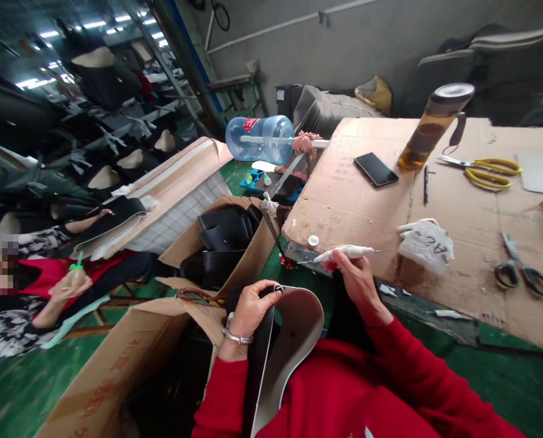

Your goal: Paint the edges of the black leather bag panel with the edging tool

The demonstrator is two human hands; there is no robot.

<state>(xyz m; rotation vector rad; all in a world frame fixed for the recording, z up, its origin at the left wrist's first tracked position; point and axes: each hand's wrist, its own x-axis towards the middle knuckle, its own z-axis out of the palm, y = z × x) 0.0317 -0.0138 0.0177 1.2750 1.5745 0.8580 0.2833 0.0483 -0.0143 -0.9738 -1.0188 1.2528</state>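
R hand (354,272) fingers grip glue applicator (344,252), long axis horizontal, tip pointing right; L hand (251,307) pinches leather piece (290,340).

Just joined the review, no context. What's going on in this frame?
A person in red sleeves sits at a cardboard-covered table. The left hand holds a curved black-and-grey sheet piece by its top edge; the right hand holds a white nozzle-tipped tube just above it. Open boxes of black pieces stand to the left. Scissors, a phone and a bottle lie on the table. A co-worker sits at far left.

Factory workshop: cardboard-covered workbench (358,201), scissors (522,271), racks of black parts (102,73)
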